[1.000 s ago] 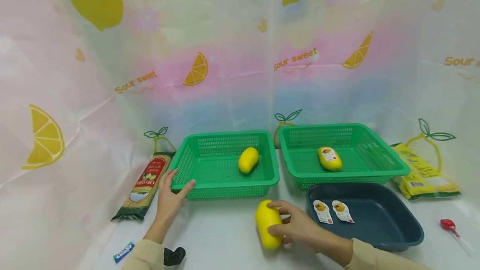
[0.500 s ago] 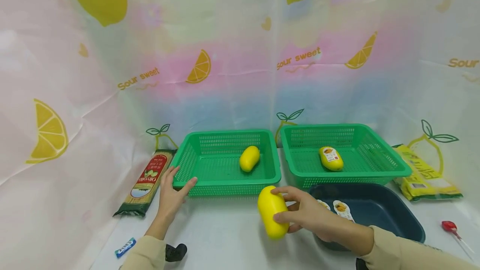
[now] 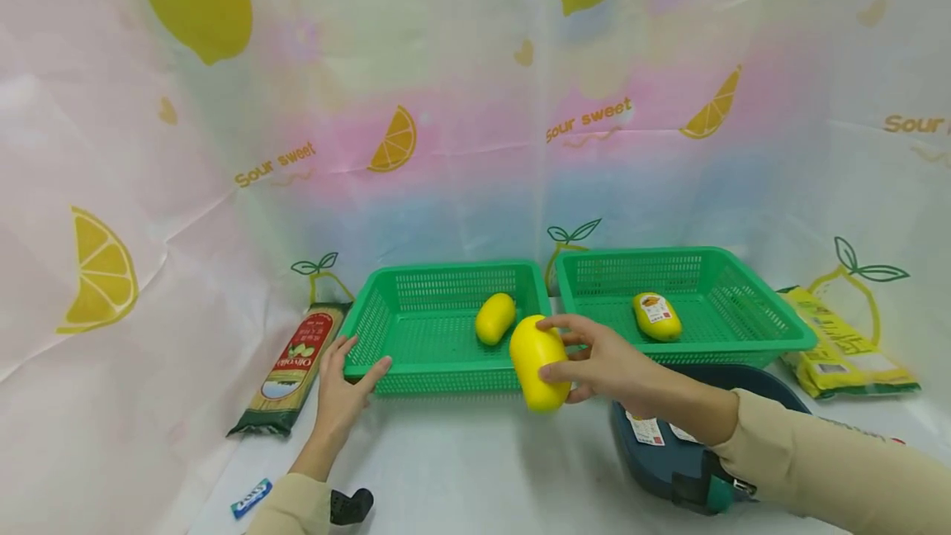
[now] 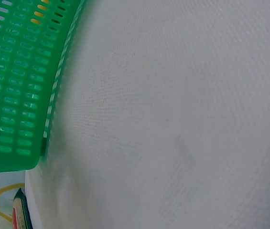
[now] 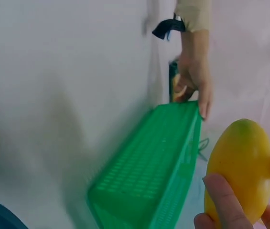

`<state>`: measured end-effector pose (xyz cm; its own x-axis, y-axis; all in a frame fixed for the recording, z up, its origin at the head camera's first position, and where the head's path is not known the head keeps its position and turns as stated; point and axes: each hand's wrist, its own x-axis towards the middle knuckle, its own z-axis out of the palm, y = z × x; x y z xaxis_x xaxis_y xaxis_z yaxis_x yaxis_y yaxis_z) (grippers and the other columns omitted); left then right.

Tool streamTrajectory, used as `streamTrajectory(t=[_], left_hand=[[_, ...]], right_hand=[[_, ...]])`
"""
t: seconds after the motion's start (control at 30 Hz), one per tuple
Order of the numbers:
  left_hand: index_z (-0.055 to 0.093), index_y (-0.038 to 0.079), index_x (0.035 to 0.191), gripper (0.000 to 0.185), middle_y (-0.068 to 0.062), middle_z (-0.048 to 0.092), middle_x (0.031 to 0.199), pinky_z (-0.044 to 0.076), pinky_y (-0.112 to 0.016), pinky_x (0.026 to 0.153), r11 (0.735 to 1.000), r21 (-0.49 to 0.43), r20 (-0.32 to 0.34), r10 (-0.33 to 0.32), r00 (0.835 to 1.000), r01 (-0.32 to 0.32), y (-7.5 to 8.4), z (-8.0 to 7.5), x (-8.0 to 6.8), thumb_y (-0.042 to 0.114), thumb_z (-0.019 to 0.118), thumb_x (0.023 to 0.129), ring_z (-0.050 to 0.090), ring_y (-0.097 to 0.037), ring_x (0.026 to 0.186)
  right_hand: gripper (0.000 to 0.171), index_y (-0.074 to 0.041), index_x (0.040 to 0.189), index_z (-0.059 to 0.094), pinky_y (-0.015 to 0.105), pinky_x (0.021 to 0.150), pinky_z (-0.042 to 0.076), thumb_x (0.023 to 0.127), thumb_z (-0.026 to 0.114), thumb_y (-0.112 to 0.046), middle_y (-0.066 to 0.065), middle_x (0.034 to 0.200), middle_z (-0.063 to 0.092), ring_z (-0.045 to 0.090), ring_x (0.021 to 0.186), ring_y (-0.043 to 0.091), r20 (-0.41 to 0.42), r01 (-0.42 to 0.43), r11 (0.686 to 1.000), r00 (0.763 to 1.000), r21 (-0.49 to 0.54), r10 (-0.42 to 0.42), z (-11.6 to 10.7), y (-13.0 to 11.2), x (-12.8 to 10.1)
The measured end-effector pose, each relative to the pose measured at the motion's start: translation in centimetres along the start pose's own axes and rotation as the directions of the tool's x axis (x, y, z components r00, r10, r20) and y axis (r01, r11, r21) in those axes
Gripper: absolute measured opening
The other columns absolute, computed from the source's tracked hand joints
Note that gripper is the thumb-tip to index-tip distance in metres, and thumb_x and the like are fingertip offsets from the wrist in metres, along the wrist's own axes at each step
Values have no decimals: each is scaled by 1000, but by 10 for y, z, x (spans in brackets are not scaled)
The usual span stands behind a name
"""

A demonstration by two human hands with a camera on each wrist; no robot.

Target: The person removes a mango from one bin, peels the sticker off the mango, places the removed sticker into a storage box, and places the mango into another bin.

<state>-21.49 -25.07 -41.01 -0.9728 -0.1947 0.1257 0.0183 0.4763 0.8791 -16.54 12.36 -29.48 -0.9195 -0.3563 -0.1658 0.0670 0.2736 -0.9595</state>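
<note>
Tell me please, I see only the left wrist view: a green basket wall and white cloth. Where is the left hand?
Observer: The left hand rests open against the front left corner of the left basket.
Operator: Is the other hand busy?
Observer: Yes. The right hand holds a mango in the air, in front of that basket's front right corner.
Operator: Is the basket empty?
Observer: No, a second mango lies inside it.
</note>
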Motion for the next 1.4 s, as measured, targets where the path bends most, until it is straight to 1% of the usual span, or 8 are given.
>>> streamTrajectory(t=[0.23,0.4,0.5,0.67,0.83,0.97,1.2,1.4], left_hand=[[29,13,155,82,-10,8,165,53,-28,69,1000,-2,-9,1,1000,-1,-1,-1,-3,44,69,90,25,-38,145],[30,12,154,80,-10,8,165,55,-32,70,1000,-6,-13,4,1000,-4,-2,-1,-2,43,69,91,26,-38,145],[30,12,154,80,-10,8,165,57,-35,71,1000,-9,-8,8,1000,-8,-2,-1,-1,43,68,91,28,-39,144],[31,12,154,79,-9,8,165,57,-35,72,1000,-9,-3,5,1000,-5,-1,0,-1,42,68,91,36,-39,138],[32,12,153,79,-8,8,165,59,-40,75,1000,-18,-1,7,1000,-7,0,1,1,43,69,91,40,-40,136],[34,12,152,78,-7,9,165,58,-41,77,1000,-26,-9,6,1000,-6,0,0,0,43,69,90,42,-40,135],[35,11,151,76,-8,9,165,58,-40,75,1000,-19,-21,3,1000,-3,-1,-2,-3,42,69,91,31,-40,142],[35,12,151,76,-7,9,165,58,-42,77,1000,-25,-13,3,1000,-3,0,0,0,44,69,90,39,-41,137]], right_hand=[[66,-17,148,38,48,86,58,91,70,-16,26,154,28,63,114,33,15,34,999,999,6,-34,-5,-18,23],[65,-20,148,39,47,87,58,91,69,-15,24,155,27,61,118,35,19,41,999,999,6,-41,-5,-25,42],[63,-22,148,40,46,87,58,92,69,-15,22,155,28,59,120,36,6,42,999,999,2,-42,-5,-30,54],[64,-24,149,38,46,88,57,93,68,-16,20,155,30,56,124,39,-4,46,999,999,-8,-46,-5,-39,73],[64,-25,150,37,43,87,58,94,67,-16,19,156,29,55,126,38,1,63,998,998,-25,-63,-3,-51,91],[64,-27,149,38,44,88,57,93,67,-16,17,156,32,56,125,37,18,83,996,996,-35,-83,1,-60,109],[64,-29,148,39,51,97,52,93,67,-15,16,155,33,54,127,37,25,82,996,996,-19,-81,6,-69,144],[64,-28,149,38,47,92,56,93,67,-15,16,155,32,54,126,37,25,84,996,996,-32,-83,7,-79,161]])
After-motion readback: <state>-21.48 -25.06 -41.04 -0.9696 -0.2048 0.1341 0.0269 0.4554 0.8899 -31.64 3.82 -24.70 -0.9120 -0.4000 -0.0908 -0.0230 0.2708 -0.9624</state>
